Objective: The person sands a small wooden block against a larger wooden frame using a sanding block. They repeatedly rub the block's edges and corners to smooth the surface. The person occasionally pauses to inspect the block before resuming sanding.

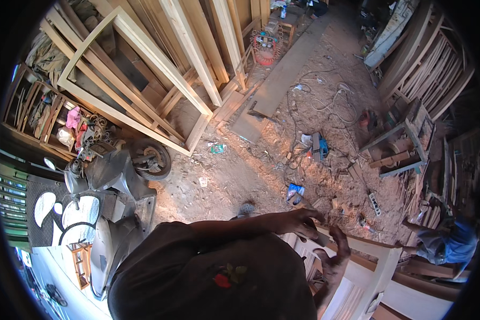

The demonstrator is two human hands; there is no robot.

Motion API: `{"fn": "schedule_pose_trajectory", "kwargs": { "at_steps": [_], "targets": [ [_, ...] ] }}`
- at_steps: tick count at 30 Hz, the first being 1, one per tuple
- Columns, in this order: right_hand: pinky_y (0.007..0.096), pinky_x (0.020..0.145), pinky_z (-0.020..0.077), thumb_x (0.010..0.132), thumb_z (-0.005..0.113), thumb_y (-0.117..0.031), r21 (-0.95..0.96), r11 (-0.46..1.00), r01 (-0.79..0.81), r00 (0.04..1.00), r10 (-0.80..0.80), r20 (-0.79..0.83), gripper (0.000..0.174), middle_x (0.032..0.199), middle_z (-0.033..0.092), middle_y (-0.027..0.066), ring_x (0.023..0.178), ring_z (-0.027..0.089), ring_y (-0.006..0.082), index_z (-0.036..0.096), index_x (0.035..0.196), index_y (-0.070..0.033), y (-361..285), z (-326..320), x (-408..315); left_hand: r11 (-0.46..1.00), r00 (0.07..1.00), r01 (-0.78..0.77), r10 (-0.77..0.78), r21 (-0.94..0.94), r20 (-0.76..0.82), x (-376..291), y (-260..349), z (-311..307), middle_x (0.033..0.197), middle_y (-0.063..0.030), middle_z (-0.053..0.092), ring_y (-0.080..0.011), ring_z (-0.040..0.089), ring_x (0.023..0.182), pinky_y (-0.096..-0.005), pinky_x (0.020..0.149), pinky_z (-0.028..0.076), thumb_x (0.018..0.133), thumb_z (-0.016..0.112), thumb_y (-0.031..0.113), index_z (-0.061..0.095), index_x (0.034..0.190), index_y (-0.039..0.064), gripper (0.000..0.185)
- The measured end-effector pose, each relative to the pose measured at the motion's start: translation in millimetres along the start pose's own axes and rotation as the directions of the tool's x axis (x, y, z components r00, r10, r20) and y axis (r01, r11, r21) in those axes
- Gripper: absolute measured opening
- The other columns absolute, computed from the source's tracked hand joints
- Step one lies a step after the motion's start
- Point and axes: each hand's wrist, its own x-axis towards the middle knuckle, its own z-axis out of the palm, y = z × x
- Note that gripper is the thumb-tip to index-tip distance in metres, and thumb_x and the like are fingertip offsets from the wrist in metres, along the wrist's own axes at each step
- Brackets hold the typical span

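My left hand (294,222) reaches across my body to the right. Its fingers hold a small flat grey-brown piece (322,239), perhaps folded sandpaper or a block; shadow hides its exact kind. Close beside the piece, my right hand (333,256) has its thumb and fingers spread, and no firm hold shows. Under and beyond my hands lies a pale wooden panelled frame (386,266), like a door or shutter, partly covered by my right forearm. A blue power tool (320,147) rests on the shavings-strewn floor (240,176) ahead.
Tall wooden door frames (164,72) lean at left above a parked motorbike (116,176). A long board (280,84), cables (340,100) and a power strip (374,205) lie on the floor. A wooden stand (412,136) is at right, above a person in blue (452,242).
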Motion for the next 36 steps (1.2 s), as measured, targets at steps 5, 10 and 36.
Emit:
{"fn": "schedule_pose_trajectory", "kwargs": {
  "at_steps": [5, 10, 36],
  "targets": [
    [0.0398, 0.093, 0.0598, 0.076, 0.096, -0.008, -0.051, 0.998, -0.022, 0.986, 0.031, 0.167, 0.060, 0.118, 0.076, 0.0171, 0.108, 0.075, 0.0312, 0.071, 0.130, -0.004, -1, 16, 2, 0.975, 0.999, 0.026, -0.030, 0.222, 0.014, 9, -7, 19, 0.137, -0.0223, 0.061, -0.0245, 0.065, 0.122, -0.0382, 0.104, 0.055, 0.099, 0.082, 0.031, 0.043, 0.157, -0.001, 0.077],
    [0.0347, 0.090, 0.0589, 0.084, 0.089, 0.001, 0.256, 0.947, -0.194, 0.981, 0.192, 0.034, 0.041, 0.113, 0.078, 0.0114, 0.105, 0.074, 0.0199, 0.073, 0.122, -0.002, 36, 11, -14, 0.991, 0.992, 0.125, -0.125, 0.056, -0.006, 35, -17, 28, 0.144, -0.0194, 0.056, -0.0236, 0.063, 0.126, -0.0358, 0.106, 0.055, 0.100, 0.081, 0.021, 0.042, 0.155, -0.002, 0.072],
    [0.0489, 0.105, 0.0504, 0.102, 0.070, -0.053, 0.068, 0.997, -0.022, 0.816, 0.057, -0.575, 0.069, 0.128, 0.063, 0.0212, 0.121, 0.062, 0.0340, 0.063, 0.139, 0.005, 38, -96, -112, 0.843, 0.989, -0.138, 0.091, 0.520, 0.115, 122, -41, 130, 0.115, -0.0087, 0.074, -0.0142, 0.066, 0.103, -0.0350, 0.096, 0.056, 0.076, 0.098, 0.011, 0.068, 0.124, -0.001, 0.058]
  ]
}}
